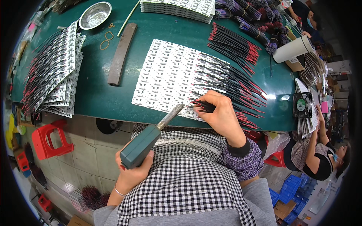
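My left hand (137, 167) is closed round the dark green body of a soldering gun (141, 145), whose metal tip points up toward the near edge of a white circuit board panel (162, 71). At that panel's near right part, my right hand (220, 115) pinches black wires (203, 106) with reddish ends. Many more black wires (230, 81) with red tips lie across the panel's right side, pointing off to the right. Small dark components in rows cover the panel. My fingers hide where the pinched wires meet the board.
A brown bar (122, 54), rubber bands (106, 40) and a metal bowl (95, 16) lie left of the panel. Stacked wired panels (56, 71) stand far left. A loose wire bundle (234, 47), a white roll (293, 49) and a small fan (302, 105) are right. A co-worker (320, 154) sits at right.
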`<state>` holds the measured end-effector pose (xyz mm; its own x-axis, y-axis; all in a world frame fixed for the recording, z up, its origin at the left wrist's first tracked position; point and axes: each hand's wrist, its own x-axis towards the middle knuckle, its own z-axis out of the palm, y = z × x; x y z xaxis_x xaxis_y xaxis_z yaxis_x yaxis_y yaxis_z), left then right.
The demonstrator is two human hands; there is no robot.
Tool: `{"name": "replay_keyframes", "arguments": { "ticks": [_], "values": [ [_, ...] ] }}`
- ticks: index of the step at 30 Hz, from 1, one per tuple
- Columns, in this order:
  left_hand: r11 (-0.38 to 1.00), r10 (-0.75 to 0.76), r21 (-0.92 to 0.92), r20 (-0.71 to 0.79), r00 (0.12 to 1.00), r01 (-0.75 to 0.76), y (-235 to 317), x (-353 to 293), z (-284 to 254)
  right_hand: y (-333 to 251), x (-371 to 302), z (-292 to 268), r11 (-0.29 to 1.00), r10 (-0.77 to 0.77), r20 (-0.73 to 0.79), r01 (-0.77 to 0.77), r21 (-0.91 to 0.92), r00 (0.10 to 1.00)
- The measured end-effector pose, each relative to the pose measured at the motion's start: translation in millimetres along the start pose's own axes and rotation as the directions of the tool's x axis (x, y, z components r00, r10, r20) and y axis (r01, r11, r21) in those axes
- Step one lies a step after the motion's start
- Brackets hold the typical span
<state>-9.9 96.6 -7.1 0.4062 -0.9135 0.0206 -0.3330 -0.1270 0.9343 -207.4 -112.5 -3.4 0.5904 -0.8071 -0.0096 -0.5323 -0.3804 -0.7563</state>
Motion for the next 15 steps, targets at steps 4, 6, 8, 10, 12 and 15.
{"name": "replay_keyframes", "arguments": {
  "ticks": [4, 6, 8, 10, 12, 15],
  "values": [
    [0.985, -0.147, -0.106, -0.113, 0.983, 0.136, 1, -7, 0, -4, -1, -3, 0.999, 0.035, 0.052, -0.034, -0.026, 0.998],
    [0.956, -0.241, -0.203, -0.141, 0.960, 0.210, 2, -7, 0, 0, -3, -2, 1.000, -0.014, 0.026, 0.014, -0.021, 1.000],
    [0.952, -0.247, -0.217, -0.122, 0.961, 0.217, 3, -6, -1, 0, -5, -3, 0.998, -0.062, -0.001, 0.062, -0.018, 0.998],
    [0.953, -0.247, -0.211, -0.115, 0.962, 0.219, 0, -7, -1, -2, -8, -3, 0.982, -0.049, -0.113, 0.068, 0.177, 0.992],
    [0.954, -0.246, -0.205, -0.107, 0.963, 0.221, -1, -7, -1, -6, -9, -3, 0.981, -0.083, -0.198, 0.115, 0.156, 0.977],
    [0.924, -0.306, -0.280, -0.138, 0.942, 0.259, 2, -6, 0, -23, -12, -8, 0.987, -0.024, -0.278, 0.067, 0.148, 0.960]
  ]
}}
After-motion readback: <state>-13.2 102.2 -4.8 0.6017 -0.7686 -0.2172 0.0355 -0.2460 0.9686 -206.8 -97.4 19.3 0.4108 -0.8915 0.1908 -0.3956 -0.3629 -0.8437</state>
